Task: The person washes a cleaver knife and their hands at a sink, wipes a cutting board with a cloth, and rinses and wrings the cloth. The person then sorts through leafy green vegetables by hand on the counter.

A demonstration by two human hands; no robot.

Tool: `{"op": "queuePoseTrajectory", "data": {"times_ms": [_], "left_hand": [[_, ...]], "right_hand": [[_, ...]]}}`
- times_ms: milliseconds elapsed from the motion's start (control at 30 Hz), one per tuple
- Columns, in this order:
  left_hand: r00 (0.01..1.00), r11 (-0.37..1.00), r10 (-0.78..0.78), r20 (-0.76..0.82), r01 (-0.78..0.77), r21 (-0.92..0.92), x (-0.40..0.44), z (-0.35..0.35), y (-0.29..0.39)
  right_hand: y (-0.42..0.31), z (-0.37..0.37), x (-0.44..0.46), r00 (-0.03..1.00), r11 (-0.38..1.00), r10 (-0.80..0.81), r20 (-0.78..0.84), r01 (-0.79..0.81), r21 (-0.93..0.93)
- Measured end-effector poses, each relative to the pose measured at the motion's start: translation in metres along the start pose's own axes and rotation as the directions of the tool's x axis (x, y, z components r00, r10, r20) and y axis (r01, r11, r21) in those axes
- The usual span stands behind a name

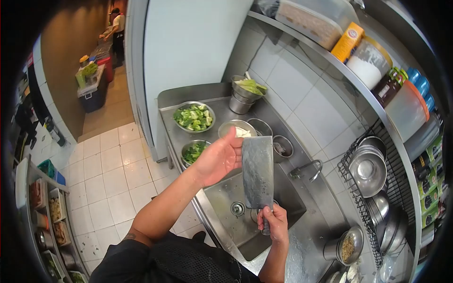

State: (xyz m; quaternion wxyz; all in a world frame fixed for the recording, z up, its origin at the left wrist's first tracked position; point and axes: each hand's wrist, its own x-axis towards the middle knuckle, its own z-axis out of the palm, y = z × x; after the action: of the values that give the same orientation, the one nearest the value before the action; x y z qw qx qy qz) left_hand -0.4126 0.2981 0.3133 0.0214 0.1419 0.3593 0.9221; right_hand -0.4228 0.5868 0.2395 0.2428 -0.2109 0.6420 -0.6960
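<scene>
In my right hand [276,222] is the handle of a cleaver [257,172], its broad grey blade upright above the sink [219,200]. My left hand [218,159] is beside the blade's left side, palm turned up and fingers stretched out, with the fingertips close to the blade or partly behind it. I cannot tell whether they touch it. Just beyond the hands are a bowl of white pieces [241,132], a bowl of chopped greens [194,152] and a larger bowl of cut leafy greens [193,118].
Metal containers with green stalks [250,87] stand at the back of the counter. A tap [306,172] rises right of the sink. A wire rack [365,207] holds metal bowls, below a shelf [325,54] of tubs and jars. Far left, a person [116,30] stands in a corridor.
</scene>
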Motion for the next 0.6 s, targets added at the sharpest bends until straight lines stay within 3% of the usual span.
{"op": "queuePoseTrajectory", "data": {"times_ms": [33,300,433,567,600], "left_hand": [[0.993,0.991,0.053,-0.102,-0.040,0.128,-0.012,-0.003,0.006],[0.891,0.935,0.332,-0.308,-0.269,0.231,-0.132,-0.047,0.064],[0.803,0.899,0.406,-0.436,-0.266,0.348,-0.212,-0.078,0.080],[0.759,0.850,0.419,-0.499,-0.134,0.510,-0.295,-0.110,0.079],[0.822,0.834,0.358,-0.442,-0.068,0.548,-0.320,-0.122,0.077]], "right_hand": [[0.000,0.011,0.002,1.000,1.000,-0.005,0.027,0.006,-0.028],[0.002,0.134,0.028,0.984,0.998,0.031,0.175,-0.019,-0.066],[0.009,0.226,0.052,0.960,0.999,0.036,0.277,-0.034,-0.012],[0.013,0.334,0.082,0.943,0.995,-0.001,0.334,-0.032,0.093],[0.013,0.361,0.088,0.945,0.989,-0.053,0.322,0.006,0.145]]}}
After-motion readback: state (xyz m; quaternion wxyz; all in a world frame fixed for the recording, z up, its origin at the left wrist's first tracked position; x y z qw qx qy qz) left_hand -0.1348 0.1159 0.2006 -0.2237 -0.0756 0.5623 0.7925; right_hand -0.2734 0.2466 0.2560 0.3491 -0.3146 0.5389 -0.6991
